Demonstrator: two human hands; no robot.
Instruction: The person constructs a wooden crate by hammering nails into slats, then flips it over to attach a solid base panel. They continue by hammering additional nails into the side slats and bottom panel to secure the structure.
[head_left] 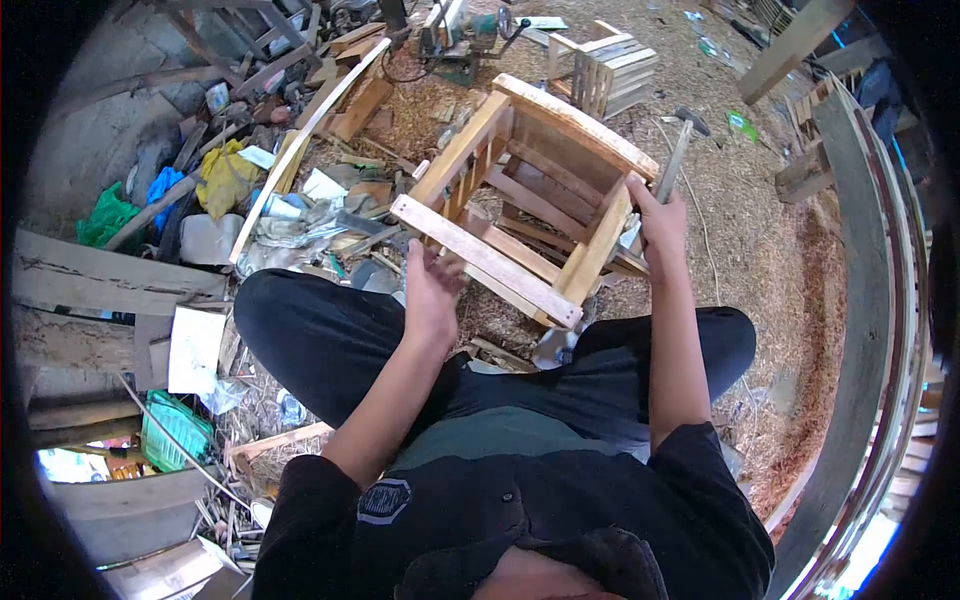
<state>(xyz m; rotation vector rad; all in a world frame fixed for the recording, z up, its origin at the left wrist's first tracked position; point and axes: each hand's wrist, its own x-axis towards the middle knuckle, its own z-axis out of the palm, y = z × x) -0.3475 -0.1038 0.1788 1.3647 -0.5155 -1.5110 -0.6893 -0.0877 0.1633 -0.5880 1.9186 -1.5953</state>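
Note:
In front of my crossed legs, a wooden chair frame (490, 262) stands tilted, with slatted sides and a thick curved rail at its far edge. My left hand (432, 295) is at the near rail, thumb raised apart from the fingers. Those fingers are slightly blurred beside the rail's lower edge, and I see nothing between them and the thumb. At the frame's right corner, my right hand (660, 225) is closed around the handle of a hammer (678, 155), its head pointing away from me. The right thumb lies against the frame's corner.
Wood shavings (770, 250) cover the ground. A slatted wooden piece (615, 72) stands beyond the frame, near a machine (470, 35). Scrap wood, plastic and a yellow bag (228, 178) are heaped at left, behind a long curved strip (300, 145). Boards (860, 330) rise at right.

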